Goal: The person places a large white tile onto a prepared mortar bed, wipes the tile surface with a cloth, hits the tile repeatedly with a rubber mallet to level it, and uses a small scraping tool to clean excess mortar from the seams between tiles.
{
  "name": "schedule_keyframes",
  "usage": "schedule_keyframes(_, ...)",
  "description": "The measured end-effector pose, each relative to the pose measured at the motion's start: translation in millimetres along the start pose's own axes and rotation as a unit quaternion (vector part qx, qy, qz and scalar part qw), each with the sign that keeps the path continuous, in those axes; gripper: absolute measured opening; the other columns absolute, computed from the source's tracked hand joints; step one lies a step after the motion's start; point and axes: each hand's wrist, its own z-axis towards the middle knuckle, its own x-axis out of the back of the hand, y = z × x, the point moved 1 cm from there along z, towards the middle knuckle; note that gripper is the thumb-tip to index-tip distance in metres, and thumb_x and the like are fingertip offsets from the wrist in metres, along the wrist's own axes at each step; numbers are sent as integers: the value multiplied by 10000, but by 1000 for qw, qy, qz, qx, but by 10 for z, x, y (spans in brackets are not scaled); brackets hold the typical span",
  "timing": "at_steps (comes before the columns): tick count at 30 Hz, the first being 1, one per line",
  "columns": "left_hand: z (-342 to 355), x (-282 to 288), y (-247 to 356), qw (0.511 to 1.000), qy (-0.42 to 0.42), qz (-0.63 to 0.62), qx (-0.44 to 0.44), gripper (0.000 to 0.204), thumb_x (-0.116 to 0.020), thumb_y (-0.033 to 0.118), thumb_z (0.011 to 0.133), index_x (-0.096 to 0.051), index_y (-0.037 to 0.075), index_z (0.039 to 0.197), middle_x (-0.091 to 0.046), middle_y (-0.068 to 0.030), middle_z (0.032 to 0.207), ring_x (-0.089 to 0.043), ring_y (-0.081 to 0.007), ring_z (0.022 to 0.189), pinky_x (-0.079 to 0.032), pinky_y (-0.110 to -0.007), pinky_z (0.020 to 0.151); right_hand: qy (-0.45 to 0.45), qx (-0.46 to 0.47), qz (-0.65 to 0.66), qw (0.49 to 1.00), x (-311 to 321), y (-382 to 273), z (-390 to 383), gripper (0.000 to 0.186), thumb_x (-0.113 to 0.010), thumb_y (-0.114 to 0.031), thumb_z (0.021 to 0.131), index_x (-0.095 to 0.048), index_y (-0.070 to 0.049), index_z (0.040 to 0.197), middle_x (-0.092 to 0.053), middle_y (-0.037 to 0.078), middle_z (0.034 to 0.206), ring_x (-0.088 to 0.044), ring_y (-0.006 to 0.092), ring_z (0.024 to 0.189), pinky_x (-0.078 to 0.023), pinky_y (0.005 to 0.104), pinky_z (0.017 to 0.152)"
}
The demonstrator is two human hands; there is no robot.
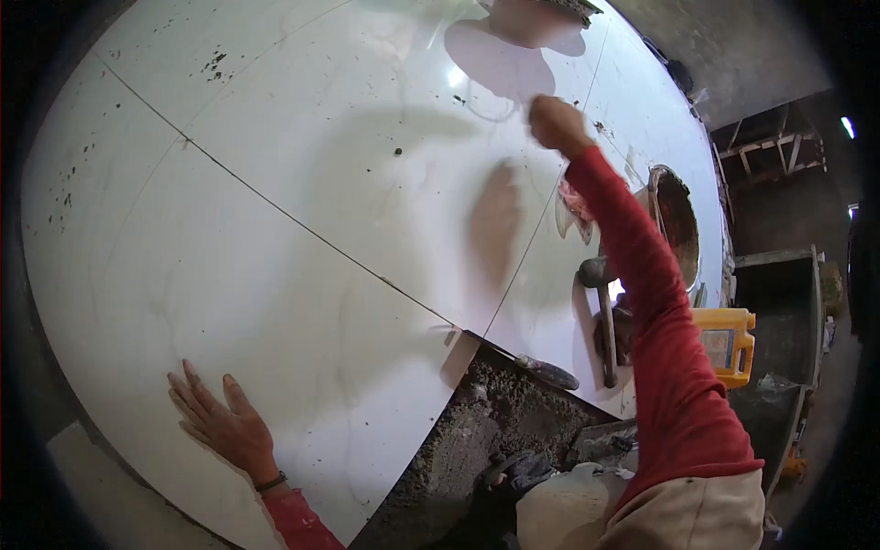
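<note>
My left hand (225,426) lies flat on a large white floor tile (302,302), fingers spread, at the lower left. Farther off, my right hand (559,124) is closed in a fist above the white tiles at upper right, and nothing shows in it. Its shadow falls on the tile to the left. Nearer to me, a mallet (605,321) with a dark head lies beside my red right sleeve. A trowel (547,372) rests at the tile corner, its handle over dark mortar (486,408).
A round container (536,23) stands at the far edge, and a bucket (678,229) at the right behind my arm. Near it are a pinkish-red bundle (575,202) and a yellow jug (733,346). Thin joints divide the tiles; dark crumbs dot them. My knees are at the bottom.
</note>
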Motion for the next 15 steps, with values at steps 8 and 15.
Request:
schedule_keyframes(8,-4,-79,-63,1000,-11,2,0,583,-362,496,1039,-289,251,1564,-250,-67,1633,-228,-295,1502,-172,-598,1185,-170,-143,22,975,-893,1399,54,565,-833,-397,662,-666,27,996,-695,252,1068,-685,401,1006,-564,453,832)
schedule_keyframes(15,47,-45,-48,999,22,-42,-23,635,-521,422,1000,-318,186,1554,-282,-125,1615,-254,-317,1493,-204,-604,1161,-67,-113,0,991,-1274,1883,-91,538,-792,-382,701,-641,42,995,-677,234,938,-671,352,846,-535,440,754)
